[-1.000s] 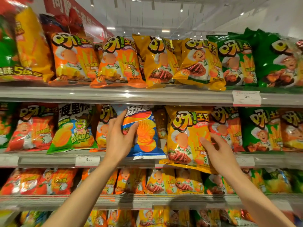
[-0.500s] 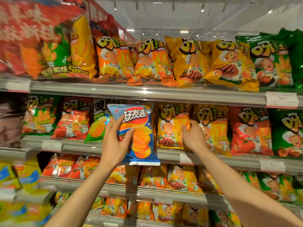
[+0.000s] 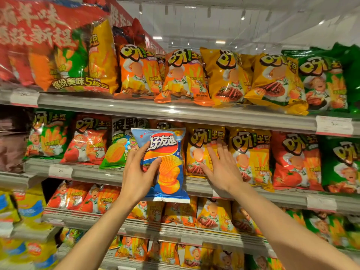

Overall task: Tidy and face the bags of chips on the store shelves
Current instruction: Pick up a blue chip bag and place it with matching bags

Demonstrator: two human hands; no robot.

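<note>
While left hand grips blue bag, right hand – fingers straight – presses yellow bag.

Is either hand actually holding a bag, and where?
The left hand grips the blue crinkly chip bag by its left edge. The right hand lies flat on a yellow chip bag, holding nothing.
</note>
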